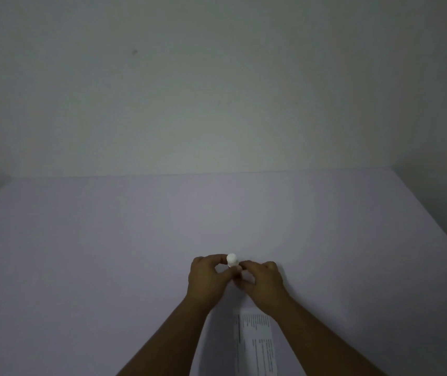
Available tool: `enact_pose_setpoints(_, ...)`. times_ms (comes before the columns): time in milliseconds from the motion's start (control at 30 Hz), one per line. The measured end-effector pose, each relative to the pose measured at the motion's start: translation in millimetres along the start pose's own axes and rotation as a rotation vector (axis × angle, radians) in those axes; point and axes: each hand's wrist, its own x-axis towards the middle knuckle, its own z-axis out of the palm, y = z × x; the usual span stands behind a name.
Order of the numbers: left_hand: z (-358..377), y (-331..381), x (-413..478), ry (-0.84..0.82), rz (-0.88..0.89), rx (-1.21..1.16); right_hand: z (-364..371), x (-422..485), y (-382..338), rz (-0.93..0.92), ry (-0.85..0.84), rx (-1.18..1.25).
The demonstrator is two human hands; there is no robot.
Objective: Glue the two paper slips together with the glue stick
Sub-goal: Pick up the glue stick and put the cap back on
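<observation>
A small white glue stick stands upright between my two hands, its top poking out above my fingers. My left hand pinches it from the left and my right hand pinches it lower down from the right. Whether a cap is on it I cannot tell. Printed paper slips lie flat on the table near the front edge, between my forearms; they look like one long strip with a seam halfway, and the far end is hidden under my right wrist.
The table is a pale lilac surface that runs back to a plain wall. Its right edge slants away at the far right.
</observation>
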Motion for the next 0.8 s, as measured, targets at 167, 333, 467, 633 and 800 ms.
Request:
enact_pose_setpoints(167,-28.5,26.3,-10.8,-0.074,-0.119,-0.252,-29.8,-25.3,-26.5,-0.022,-0.25,0.245)
enact_pose_setpoints(333,-56.3,47.2,-28.8,-0.084,-0.149,-0.374,-48.3,-50.9,-61.0,-0.027,-0.196,0.296)
enact_pose_setpoints(467,-70.5,60.1,-42.0,-0.032,-0.178,-0.476,-51.5,-72.0,-96.5,-0.04,-0.014,0.179)
enact_pose_setpoints(633,-89.1,80.9,-52.5,0.004,-0.155,-0.581,-51.4,-89.2,-128.3,-0.054,0.012,0.233)
enact_pose_setpoints(800,-103.2,99.0,-54.7,-0.003,-0.094,-0.595,-66.0,-98.9,-133.3,-0.087,-0.096,0.479)
